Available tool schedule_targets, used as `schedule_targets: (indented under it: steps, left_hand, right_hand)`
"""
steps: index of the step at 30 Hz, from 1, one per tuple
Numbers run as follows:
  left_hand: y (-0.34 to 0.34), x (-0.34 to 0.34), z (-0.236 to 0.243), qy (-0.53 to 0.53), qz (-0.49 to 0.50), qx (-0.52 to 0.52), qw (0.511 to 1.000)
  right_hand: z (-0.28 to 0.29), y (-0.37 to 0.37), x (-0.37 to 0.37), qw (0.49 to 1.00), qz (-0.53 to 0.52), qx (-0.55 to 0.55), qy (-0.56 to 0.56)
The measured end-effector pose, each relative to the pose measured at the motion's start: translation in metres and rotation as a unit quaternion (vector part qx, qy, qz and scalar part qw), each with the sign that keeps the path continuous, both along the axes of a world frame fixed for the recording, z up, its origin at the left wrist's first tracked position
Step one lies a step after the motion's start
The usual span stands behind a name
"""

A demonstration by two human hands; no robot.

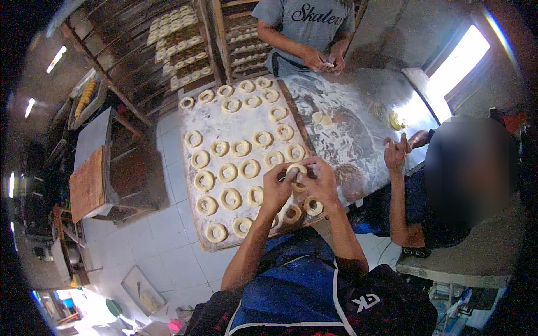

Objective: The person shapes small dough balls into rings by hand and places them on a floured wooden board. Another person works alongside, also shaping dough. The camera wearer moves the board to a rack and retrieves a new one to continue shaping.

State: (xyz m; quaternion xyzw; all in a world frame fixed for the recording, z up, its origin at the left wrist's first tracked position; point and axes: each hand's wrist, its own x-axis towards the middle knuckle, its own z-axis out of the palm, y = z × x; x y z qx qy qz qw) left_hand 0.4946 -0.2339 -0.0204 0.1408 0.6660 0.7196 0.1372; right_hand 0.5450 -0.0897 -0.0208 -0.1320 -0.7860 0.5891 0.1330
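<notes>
Between my two hands I hold a pale ring of raw dough (pixel 296 168) above the right side of a floured board. My left hand (pixel 278 186) pinches its left side, with thumb and fingers closed on it. My right hand (pixel 317 180) grips the other side, fingers curled around the edge. Under and around my hands, more dough rings (pixel 249 168) lie in loose rows on the floured board (pixel 224 120). One ring (pixel 313 205) sits at the board's edge beside my right wrist. Some rings beneath my hands and forearms are partly hidden.
A floured metal table (pixel 358 106) adjoins the board, with small dough pieces (pixel 321 118) on it. A person in a grey shirt (pixel 305 28) stands across, working with both hands; another person's hands (pixel 400 148) are at the right. Racks of dough rings (pixel 179 50) stand behind.
</notes>
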Motion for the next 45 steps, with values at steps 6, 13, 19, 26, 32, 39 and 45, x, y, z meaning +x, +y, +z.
schedule_targets:
  steps: [6, 13, 19, 26, 32, 39, 45]
  left_hand:
    - [-0.047, 0.025, -0.016, 0.027, 0.054, -0.061, 0.996]
    - [-0.075, 0.038, -0.027, -0.188, 0.074, 0.163, 0.966]
    - [-0.097, 0.041, -0.027, -0.084, 0.002, 0.182, 0.980]
    - [-0.096, 0.028, -0.022, -0.115, 0.164, 0.341, 0.919]
    - [-0.089, 0.021, -0.030, -0.083, 0.370, 0.196, 0.904]
    - [-0.100, 0.012, -0.046, 0.056, 0.302, -0.040, 0.951]
    - [-0.104, 0.006, -0.047, -0.018, 0.305, -0.029, 0.952]
  right_hand:
    - [0.010, -0.045, 0.003, 0.992, 0.058, 0.109, 0.033]
    - [0.019, -0.067, 0.004, 0.927, 0.323, -0.191, -0.016]
    - [0.005, -0.080, -0.011, 0.937, 0.207, -0.260, -0.111]
    - [-0.017, -0.109, -0.014, 0.920, 0.158, -0.353, -0.058]
    - [-0.015, -0.141, -0.022, 0.996, 0.063, -0.035, -0.051]
    - [-0.027, -0.155, -0.024, 0.992, 0.083, -0.015, -0.094]
    - [-0.026, -0.154, -0.030, 0.995, 0.099, -0.008, 0.019]
